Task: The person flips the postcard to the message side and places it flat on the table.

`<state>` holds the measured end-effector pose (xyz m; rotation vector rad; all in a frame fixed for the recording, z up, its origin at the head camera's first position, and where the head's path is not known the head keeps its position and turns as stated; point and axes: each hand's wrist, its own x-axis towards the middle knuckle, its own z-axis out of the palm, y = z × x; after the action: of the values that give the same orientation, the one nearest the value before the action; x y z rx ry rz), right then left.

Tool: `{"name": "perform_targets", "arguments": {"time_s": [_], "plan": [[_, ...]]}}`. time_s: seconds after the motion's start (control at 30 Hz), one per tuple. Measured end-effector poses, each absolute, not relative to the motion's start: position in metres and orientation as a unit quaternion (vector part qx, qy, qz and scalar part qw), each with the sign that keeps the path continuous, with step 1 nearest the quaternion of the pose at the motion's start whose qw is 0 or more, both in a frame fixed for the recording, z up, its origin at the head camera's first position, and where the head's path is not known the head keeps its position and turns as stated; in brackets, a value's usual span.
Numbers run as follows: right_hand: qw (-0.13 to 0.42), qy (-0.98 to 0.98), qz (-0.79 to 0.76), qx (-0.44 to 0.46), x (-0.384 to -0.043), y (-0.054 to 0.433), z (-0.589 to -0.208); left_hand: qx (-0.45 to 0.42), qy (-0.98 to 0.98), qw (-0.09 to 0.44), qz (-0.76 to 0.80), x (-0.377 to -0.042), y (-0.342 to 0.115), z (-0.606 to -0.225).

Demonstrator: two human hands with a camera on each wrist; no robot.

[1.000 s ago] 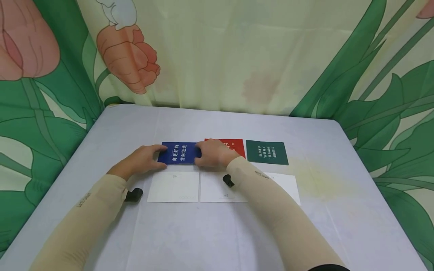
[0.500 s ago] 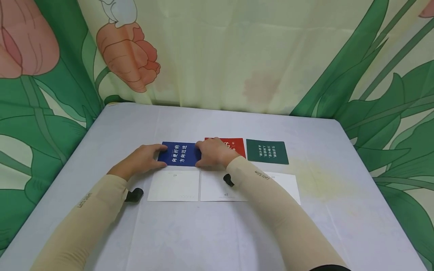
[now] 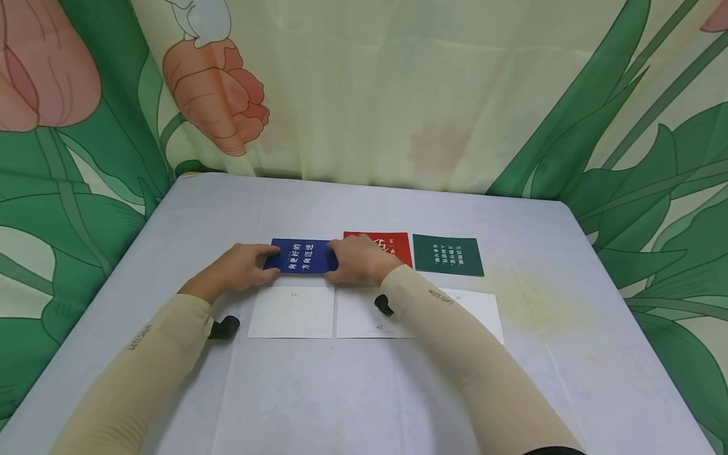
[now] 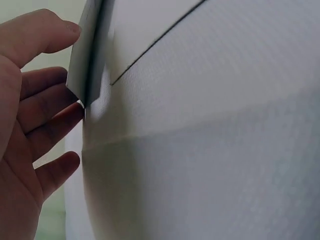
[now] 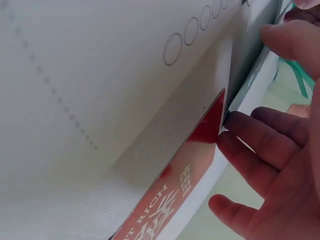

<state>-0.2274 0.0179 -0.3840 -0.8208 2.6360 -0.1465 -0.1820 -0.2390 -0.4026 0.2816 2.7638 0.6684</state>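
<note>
A blue card [image 3: 297,256] with white characters lies between both hands at the left of the back row. My left hand [image 3: 239,268] pinches its left end between thumb and fingers, while my right hand [image 3: 361,259] grips the right end. In the left wrist view, the card's pale underside [image 4: 82,55] stands apart from the tablecloth and looks tilted. Below the right hand is a red card [image 3: 392,246], partly hidden by it. The right wrist view shows this red card [image 5: 175,185] beside the fingertips [image 5: 227,137], and whether they touch it I cannot tell.
A green card [image 3: 448,256] lies right of the red one. Nearer me is a row of white cards: a left one [image 3: 291,314], a middle one [image 3: 355,316], and a right one [image 3: 483,309] partly under the right sleeve. Behind the table [image 3: 364,392] hangs a printed curtain [image 3: 352,95].
Both hands stay at the blue card's ends. Its near edge dipped slightly toward me, then rose again, so the card's tilt has changed a little. The other cards have not moved.
</note>
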Motion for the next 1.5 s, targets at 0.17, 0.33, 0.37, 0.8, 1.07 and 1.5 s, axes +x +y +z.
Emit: {"name": "perform_targets", "arguments": {"time_s": [0.17,0.33,0.37,0.8,1.07,1.5], "plan": [[0.192,0.937,-0.081,-0.281,-0.227,0.02,-0.382,0.101,0.954,0.141,0.244,-0.181,-0.239,-0.403],[0.195,0.935,-0.091,-0.284,-0.227,0.022,-0.382,0.111,0.954,0.127,0.246,-0.182,-0.241,-0.405],[0.196,0.934,-0.094,-0.284,-0.228,0.022,-0.382,0.112,0.954,0.122,0.248,-0.182,-0.241,-0.405],[0.157,0.932,-0.115,-0.306,-0.229,0.025,-0.382,0.067,0.95,0.065,0.298,-0.184,-0.238,-0.404],[0.119,0.926,-0.218,-0.285,-0.231,0.031,-0.381,0.055,0.936,0.001,0.347,-0.18,-0.239,-0.4],[0.066,0.891,-0.389,-0.225,-0.229,0.031,-0.379,0.016,0.914,-0.067,0.401,-0.178,-0.238,-0.398]]}}
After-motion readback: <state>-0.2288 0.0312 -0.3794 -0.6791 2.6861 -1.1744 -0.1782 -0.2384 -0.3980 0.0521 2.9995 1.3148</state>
